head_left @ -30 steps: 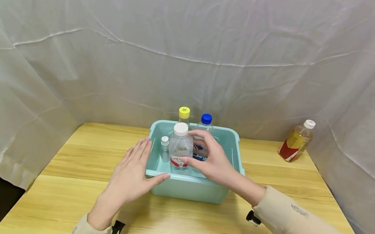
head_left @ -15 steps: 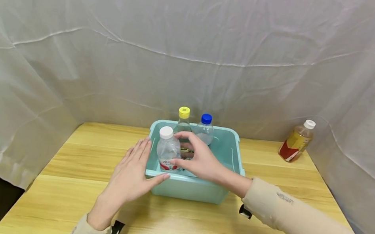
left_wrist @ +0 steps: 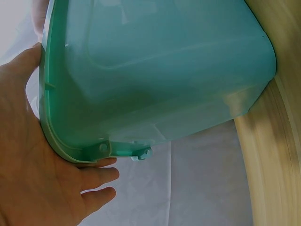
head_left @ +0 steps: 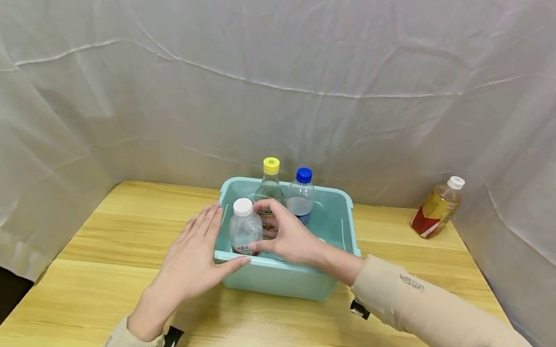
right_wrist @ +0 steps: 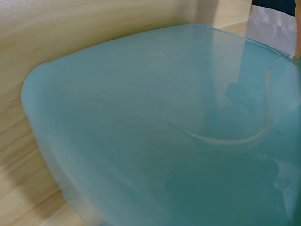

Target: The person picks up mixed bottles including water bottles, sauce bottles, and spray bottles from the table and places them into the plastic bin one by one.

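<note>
A teal plastic bin (head_left: 284, 280) stands on the table. My right hand (head_left: 292, 239) reaches over its front rim and holds a clear plastic bottle (head_left: 245, 231) with a white cap and red-and-white label, upright in the bin's left front part. The rim hides its base. My left hand (head_left: 193, 259) rests on the bin's left front corner, its fingers straight along the left rim. In the left wrist view the left hand (left_wrist: 44, 174) lies against the bin's rim (left_wrist: 47, 113). The right wrist view has only the bin's outer wall (right_wrist: 141, 127), without the hand.
Behind the held bottle stand a yellow-capped bottle (head_left: 269, 187) and a blue-capped bottle (head_left: 301, 197) inside the bin. An amber bottle (head_left: 435, 210) with a white cap stands at the table's back right. Grey curtains (head_left: 291, 80) enclose the wooden table (head_left: 140, 243).
My right hand has carried the clear bottle left and lowered it deeper into the bin. A small white-capped bottle seen earlier is now hidden. The left hand stays at the corner.
</note>
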Action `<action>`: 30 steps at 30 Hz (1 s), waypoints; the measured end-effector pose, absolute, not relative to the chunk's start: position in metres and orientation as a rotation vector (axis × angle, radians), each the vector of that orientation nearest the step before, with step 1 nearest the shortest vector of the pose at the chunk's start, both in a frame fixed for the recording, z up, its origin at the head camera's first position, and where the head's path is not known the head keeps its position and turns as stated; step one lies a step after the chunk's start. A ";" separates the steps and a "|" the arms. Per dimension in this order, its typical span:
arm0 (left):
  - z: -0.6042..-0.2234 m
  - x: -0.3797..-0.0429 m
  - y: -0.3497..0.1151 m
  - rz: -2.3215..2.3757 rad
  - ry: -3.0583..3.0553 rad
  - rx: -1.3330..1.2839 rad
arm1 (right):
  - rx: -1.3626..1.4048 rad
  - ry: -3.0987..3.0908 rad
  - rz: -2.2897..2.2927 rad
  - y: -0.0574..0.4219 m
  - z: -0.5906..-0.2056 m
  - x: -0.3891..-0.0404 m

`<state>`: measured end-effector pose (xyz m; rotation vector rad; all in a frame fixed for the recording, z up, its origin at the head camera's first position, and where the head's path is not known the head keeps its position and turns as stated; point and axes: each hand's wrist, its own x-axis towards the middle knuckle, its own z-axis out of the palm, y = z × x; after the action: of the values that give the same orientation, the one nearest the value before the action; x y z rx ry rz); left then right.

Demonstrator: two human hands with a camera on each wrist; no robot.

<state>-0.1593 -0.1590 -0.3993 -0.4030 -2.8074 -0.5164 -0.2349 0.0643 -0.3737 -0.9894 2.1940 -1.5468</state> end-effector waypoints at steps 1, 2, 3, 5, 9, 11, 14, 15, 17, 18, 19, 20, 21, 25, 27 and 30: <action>-0.399 -0.159 -0.159 -0.516 -2.806 -0.403 | -0.992 2.198 -1.538 0.064 -0.374 -0.235; -0.400 -0.159 -0.159 -0.518 -2.805 -0.405 | -0.998 2.192 -1.534 0.063 -0.375 -0.236; -0.400 -0.159 -0.160 -0.519 -2.803 -0.407 | -1.002 2.189 -1.527 0.062 -0.375 -0.236; -0.401 -0.160 -0.160 -0.517 -2.801 -0.409 | -1.014 2.188 -1.512 0.060 -0.376 -0.236; -0.403 -0.160 -0.160 -0.514 -2.791 -0.417 | -1.037 2.203 -1.488 0.057 -0.376 -0.237; -0.403 -0.160 -0.160 -0.516 -2.787 -0.419 | -1.053 2.213 -1.480 0.055 -0.375 -0.237; -0.402 -0.160 -0.160 -0.519 -2.788 -0.419 | -1.077 2.225 -1.467 0.054 -0.375 -0.237; -0.401 -0.160 -0.160 -0.521 -2.790 -0.417 | -1.081 2.228 -1.464 0.053 -0.374 -0.237; -0.400 -0.160 -0.160 -0.522 -2.793 -0.414 | -1.083 2.230 -1.458 0.053 -0.374 -0.238; -0.400 -0.160 -0.160 -0.522 -2.794 -0.413 | -1.084 2.230 -1.456 0.053 -0.374 -0.238; -0.400 -0.160 -0.160 -0.524 -2.796 -0.412 | -1.081 2.226 -1.459 0.053 -0.374 -0.238; -0.400 -0.159 -0.160 -0.522 -2.796 -0.412 | -1.082 2.227 -1.458 0.053 -0.374 -0.238; -0.399 -0.159 -0.160 -0.524 -2.796 -0.413 | -1.080 2.225 -1.462 0.053 -0.374 -0.238; -0.399 -0.159 -0.159 -0.524 -2.795 -0.416 | -1.059 2.211 -1.489 0.055 -0.374 -0.238; -0.399 -0.159 -0.159 -0.521 -2.795 -0.417 | -1.044 2.205 -1.503 0.056 -0.374 -0.238; -0.399 -0.160 -0.159 -0.519 -2.797 -0.415 | -1.029 2.205 -1.519 0.057 -0.374 -0.238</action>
<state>-0.1595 -0.1587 -0.3986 -0.4153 -2.7972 -0.5186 -0.2380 0.0570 -0.3740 -1.0286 2.2055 -1.5192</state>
